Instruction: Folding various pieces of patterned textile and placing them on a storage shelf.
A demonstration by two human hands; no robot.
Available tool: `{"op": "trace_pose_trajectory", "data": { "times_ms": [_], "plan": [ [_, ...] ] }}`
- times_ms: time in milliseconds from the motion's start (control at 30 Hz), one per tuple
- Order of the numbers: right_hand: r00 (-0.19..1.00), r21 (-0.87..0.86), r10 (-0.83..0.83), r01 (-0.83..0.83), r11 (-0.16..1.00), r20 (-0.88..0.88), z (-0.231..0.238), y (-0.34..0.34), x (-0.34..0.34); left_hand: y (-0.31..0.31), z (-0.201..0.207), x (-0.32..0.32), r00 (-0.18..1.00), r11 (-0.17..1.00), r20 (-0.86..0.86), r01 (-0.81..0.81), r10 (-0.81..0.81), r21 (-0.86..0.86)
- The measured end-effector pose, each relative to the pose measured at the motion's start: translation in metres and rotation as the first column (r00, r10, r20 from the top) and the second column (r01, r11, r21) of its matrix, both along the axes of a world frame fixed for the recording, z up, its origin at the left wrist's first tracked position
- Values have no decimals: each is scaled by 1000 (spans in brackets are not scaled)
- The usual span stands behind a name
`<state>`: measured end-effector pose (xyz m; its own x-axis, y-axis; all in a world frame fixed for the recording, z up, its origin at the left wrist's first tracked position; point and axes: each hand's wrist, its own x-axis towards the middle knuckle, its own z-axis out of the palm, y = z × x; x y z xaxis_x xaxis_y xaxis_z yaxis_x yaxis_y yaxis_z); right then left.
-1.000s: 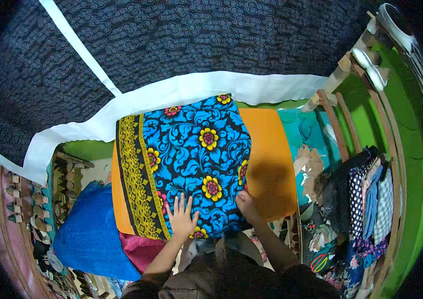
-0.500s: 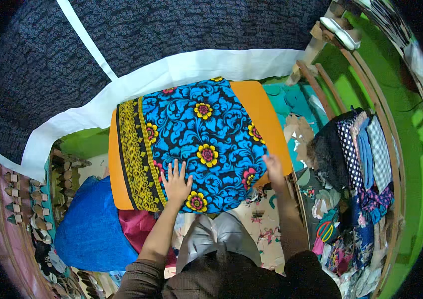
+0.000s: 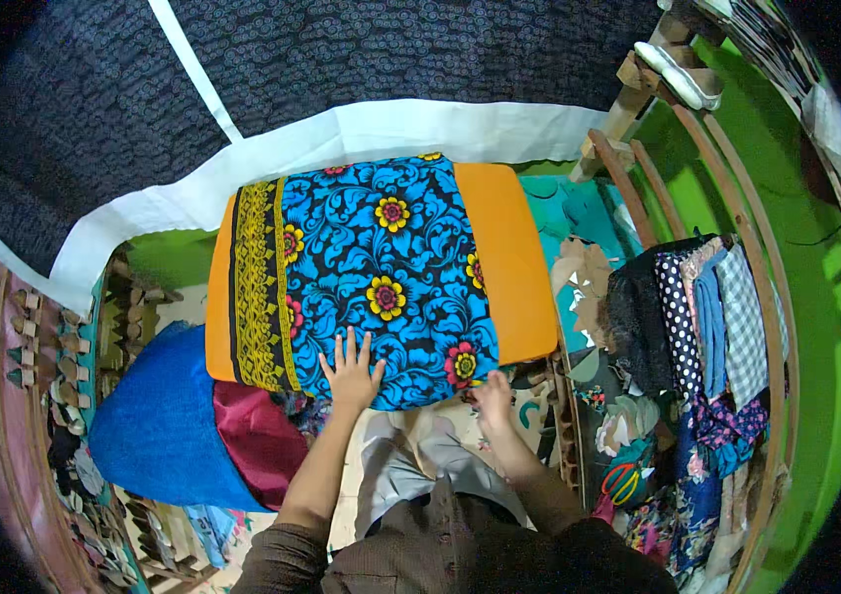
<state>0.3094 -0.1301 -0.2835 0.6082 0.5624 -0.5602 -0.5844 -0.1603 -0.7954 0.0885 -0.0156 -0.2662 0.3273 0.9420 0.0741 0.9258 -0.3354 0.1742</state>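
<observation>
A blue and black patterned cloth (image 3: 346, 257) with red and yellow flowers and a gold-and-black border lies over an orange board-like surface (image 3: 511, 262). My left hand (image 3: 351, 374) rests flat near the cloth's front edge, fingers spread. At the front right corner of the cloth is my right hand (image 3: 494, 401), its fingers bent together around the cloth's edge; the fingertips are partly hidden. Orange shows on both sides of the cloth.
Blue fabric (image 3: 168, 421) and maroon fabric (image 3: 257, 436) hang at the left. Folded cloths (image 3: 737, 317) and scraps (image 3: 628, 426) lie right, with orange-and-green handled scissors (image 3: 621, 483). Wooden rails (image 3: 712, 168) run along the green wall. Dark patterned fabric (image 3: 391, 49) spans the far side.
My right hand has moved from the cloth's right side down and left to its front corner. The cloth's right edge has shifted left, uncovering more orange. My left hand stays flat on the cloth.
</observation>
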Motion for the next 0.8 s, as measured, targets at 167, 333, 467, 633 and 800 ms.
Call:
{"op": "trace_pose_trajectory", "data": {
  "times_ms": [167, 333, 467, 633, 800],
  "plan": [
    [797, -13, 255, -296, 955, 548, 40, 10, 51, 1, 8, -6, 999, 999, -33, 21, -23, -50],
    [491, -145, 245, -233, 962, 836, 20, 27, 61, 0, 4, 11, 996, 998, -85, -10, 4, -67],
    [481, -303, 576, -531, 791, 661, -5, -17, 34, -14, -2, 13, 985, 991, -119, -129, 124, -31],
    [514, -274, 760, -724, 633, 398, -33, -73, 39, -14, -3, 7, 978, 990, -161, -127, 134, 55],
    [333, -502, 790, -630, 593, 515, 4, -33, 40, -14, -3, 12, 986, 993, -123, -105, 111, 52]
  ]
}}
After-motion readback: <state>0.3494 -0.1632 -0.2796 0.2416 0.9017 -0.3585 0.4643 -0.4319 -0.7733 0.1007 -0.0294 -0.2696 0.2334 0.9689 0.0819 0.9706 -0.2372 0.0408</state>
